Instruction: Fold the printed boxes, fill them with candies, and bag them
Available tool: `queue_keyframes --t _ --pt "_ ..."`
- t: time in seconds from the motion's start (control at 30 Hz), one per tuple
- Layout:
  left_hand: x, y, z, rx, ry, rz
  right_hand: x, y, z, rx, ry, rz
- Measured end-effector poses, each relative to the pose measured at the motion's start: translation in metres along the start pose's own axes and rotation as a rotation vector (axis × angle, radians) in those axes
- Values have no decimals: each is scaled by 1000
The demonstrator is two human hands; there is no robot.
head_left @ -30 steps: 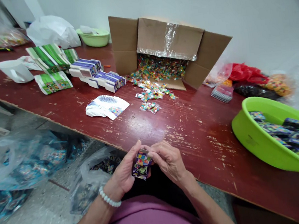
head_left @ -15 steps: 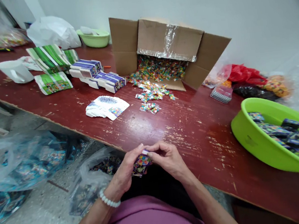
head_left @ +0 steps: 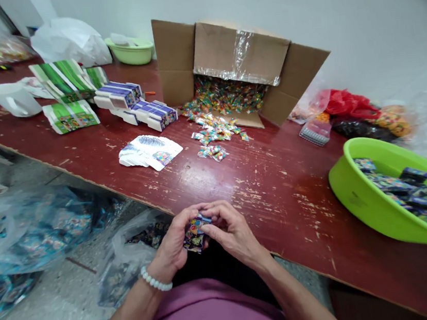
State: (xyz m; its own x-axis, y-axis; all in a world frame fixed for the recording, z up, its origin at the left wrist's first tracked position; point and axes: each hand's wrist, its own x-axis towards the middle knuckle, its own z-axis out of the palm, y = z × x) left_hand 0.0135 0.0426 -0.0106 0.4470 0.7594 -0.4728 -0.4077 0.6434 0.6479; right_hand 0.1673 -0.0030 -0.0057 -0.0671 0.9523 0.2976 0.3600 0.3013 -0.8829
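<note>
A small printed candy box [head_left: 197,227], dark with bright colours, is held between both hands at the table's front edge. My left hand [head_left: 176,241], with a pale bead bracelet at the wrist, grips its left side. My right hand [head_left: 231,226] closes over its top and right side, the thumb lying on the printed face. Fingers hide part of the box. Beyond the hands lies a fanned stack of flat white cartons [head_left: 150,151]. Small wrapped candies [head_left: 213,129] spill toward it from an open cardboard box [head_left: 240,53].
At right stands a green basin [head_left: 351,189] containing several dark printed packs. Bundled purple cartons [head_left: 153,113], green cartons [head_left: 72,117] and a white mug [head_left: 13,100] occupy the left. Plastic bags of packs [head_left: 50,226] lie below the table's left edge. A red bag [head_left: 350,104] sits by the wall.
The white flap seen at the box's top is no longer visible. My right fingers have moved from pinching that top edge to wrapping over the box, thumb on its face.
</note>
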Motion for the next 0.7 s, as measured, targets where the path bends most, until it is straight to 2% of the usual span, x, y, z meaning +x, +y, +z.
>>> queue_keyframes --t 0.07,0.17,0.23,0.33,0.4,0.53,0.63,0.7 --pt "1 2 0 -83 28 19 1 -1 2 -97 -27 -20" --pt "0 2 2 -204 49 -23 0 -4 9 -368 -125 -125" --pt "-3 1 2 -216 62 -24 -2 -3 18 -529 -133 -168" --pt "-6 -2 -2 -133 108 124 0 0 31 -643 -82 -173" --pt "-8 -1 -6 -66 113 193 5 1 38 -672 -62 -179" --pt "-16 7 -18 5 87 176 18 -7 49 -617 -87 -185" --pt "-24 12 -35 112 81 234 25 -8 55 -505 -203 -168" --pt "-30 13 -53 231 117 262 27 -2 57 -459 -277 -168"
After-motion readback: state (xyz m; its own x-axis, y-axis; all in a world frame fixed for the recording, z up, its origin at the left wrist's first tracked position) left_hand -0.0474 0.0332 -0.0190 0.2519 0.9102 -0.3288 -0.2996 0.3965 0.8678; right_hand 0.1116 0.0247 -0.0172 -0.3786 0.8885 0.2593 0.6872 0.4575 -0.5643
